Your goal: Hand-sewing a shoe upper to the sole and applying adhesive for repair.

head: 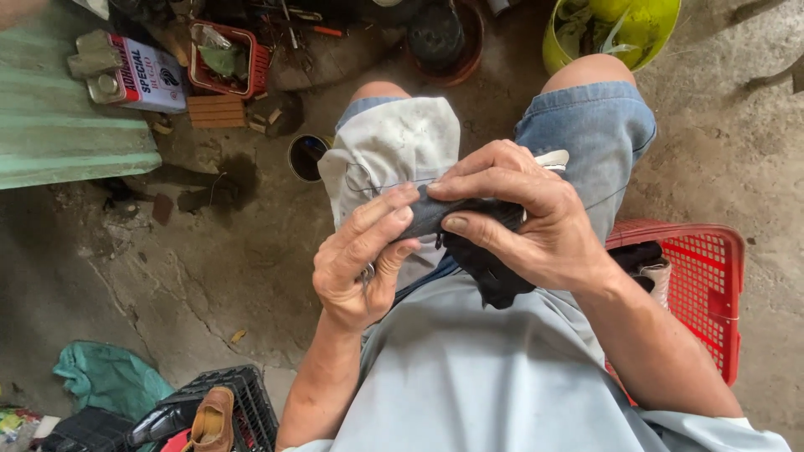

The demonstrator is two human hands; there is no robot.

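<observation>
You have a dark, floppy piece of material (469, 219) (it looks like rubber or leather, though what it is exactly cannot be told) held over your lap between your knees, above the pale cloth (389, 155) draped on your left thigh. Your right hand (523, 209) lies over it with the thumb pressed under and the fingers closed on top, while your left hand (360, 259) pinches its near end, fingers curled together; something small and metallic glints low in that palm, too hidden to name. To work it well, keep both grips close to the edge you are handling so the slack part hanging below does not twist, and keep it over the cloth. Open room is tight: the red plastic basket (712, 285) sits just beside your right hip, the black crate (243, 402) with a brown shoe (211, 418) lies near your left elbow, and a small tin (306, 157) stands by your left knee, so move forward over bare concrete (209, 276).
</observation>
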